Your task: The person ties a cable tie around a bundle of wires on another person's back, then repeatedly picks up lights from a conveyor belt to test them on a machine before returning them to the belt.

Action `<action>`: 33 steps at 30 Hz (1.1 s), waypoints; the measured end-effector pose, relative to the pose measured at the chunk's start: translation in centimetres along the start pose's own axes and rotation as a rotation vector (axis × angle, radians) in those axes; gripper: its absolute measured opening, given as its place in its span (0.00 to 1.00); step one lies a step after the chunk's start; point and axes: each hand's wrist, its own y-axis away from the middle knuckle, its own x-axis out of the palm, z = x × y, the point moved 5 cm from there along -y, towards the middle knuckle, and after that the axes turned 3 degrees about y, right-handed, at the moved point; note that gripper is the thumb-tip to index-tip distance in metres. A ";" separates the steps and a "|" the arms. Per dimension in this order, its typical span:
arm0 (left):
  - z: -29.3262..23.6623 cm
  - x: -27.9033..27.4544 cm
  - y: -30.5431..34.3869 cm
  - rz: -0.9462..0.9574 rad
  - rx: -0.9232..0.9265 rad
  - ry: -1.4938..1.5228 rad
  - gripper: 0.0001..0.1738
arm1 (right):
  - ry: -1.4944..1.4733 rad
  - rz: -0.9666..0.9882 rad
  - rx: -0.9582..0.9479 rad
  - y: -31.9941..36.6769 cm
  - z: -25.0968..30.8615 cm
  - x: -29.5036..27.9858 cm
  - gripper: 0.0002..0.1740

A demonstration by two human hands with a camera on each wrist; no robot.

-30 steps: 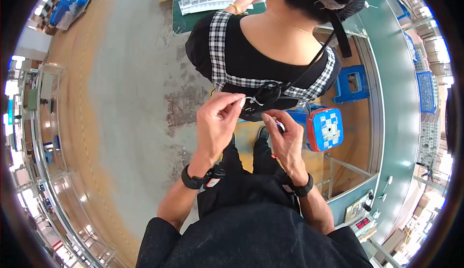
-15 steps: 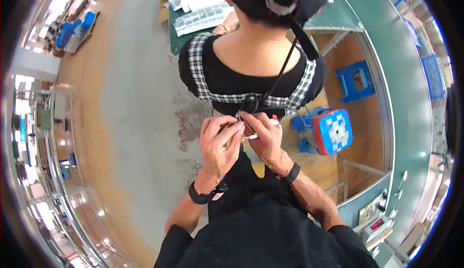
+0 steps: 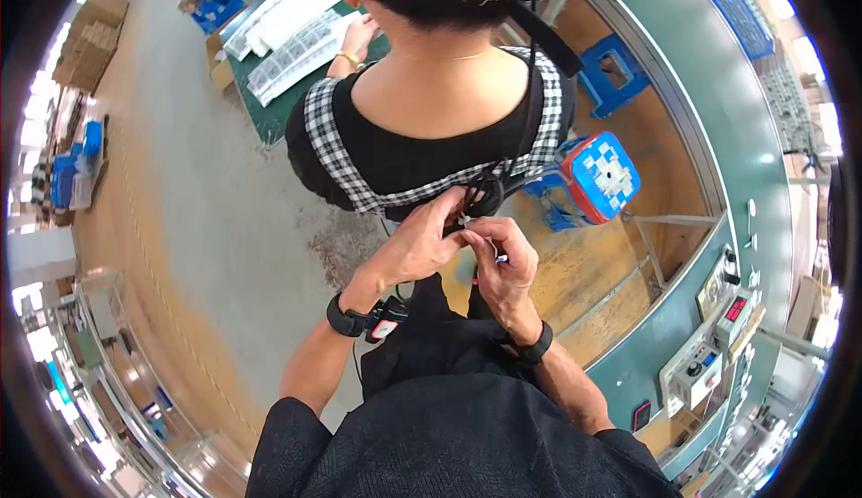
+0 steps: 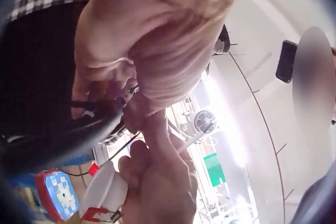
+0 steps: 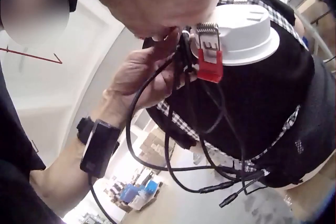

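In the head view my left hand (image 3: 413,245) reaches to the upper back of a person in a black top with checked trim (image 3: 341,157), its fingers around a bundle of black cables (image 3: 489,191). My right hand (image 3: 510,264) is curled beside it, thumb and forefinger pinching a thin white strip (image 3: 464,220) at the cables. Its other fingers are folded, and a small white and blue piece (image 3: 502,258) shows there. Beside the right hand, a white round housing (image 5: 247,37) with a red-tipped spring clip (image 5: 210,70) fills part of the right wrist view. Long cable loops hang below.
A green table (image 3: 269,121) with white printed sheets (image 3: 301,53) stands ahead on the left. On the right are a blue and red stool (image 3: 603,176), another blue stool (image 3: 613,76) and a long bench (image 3: 664,40) with a meter box (image 3: 699,372).
My hands were apart at first, then came together at the cables. The left hand has since reached forward round the bundle. The head view has turned, moving the seated person up and left.
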 end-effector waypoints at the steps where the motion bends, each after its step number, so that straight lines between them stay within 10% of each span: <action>1: 0.0 0.2 -0.1 0.023 -0.024 0.071 0.23 | 0.057 -0.006 -0.041 -0.1 0.4 -0.3 0.07; 10: 1.1 1.6 -0.5 -0.091 -0.034 0.418 0.13 | -0.441 -0.234 0.632 0.3 -4.8 -3.3 0.06; 17: 1.6 2.6 -1.2 -0.170 0.051 0.474 0.13 | -0.531 -0.166 0.696 -1.1 -7.4 -2.6 0.09; 25: 1.2 3.4 -1.5 -0.321 0.066 0.439 0.08 | 0.061 -0.020 -0.046 0.2 1.4 -3.6 0.06; 28: 1.4 2.8 -1.6 -0.317 0.096 0.408 0.08 | -0.030 -0.015 -0.027 -0.2 0.2 -3.8 0.05; 31: 0.2 4.6 -1.1 -0.246 0.026 0.384 0.08 | -0.348 -0.120 0.644 -0.8 -6.3 -5.7 0.05; 33: 1.2 4.4 -1.7 -0.290 0.023 0.400 0.07 | -0.519 -0.167 0.679 -1.0 -7.7 -4.8 0.08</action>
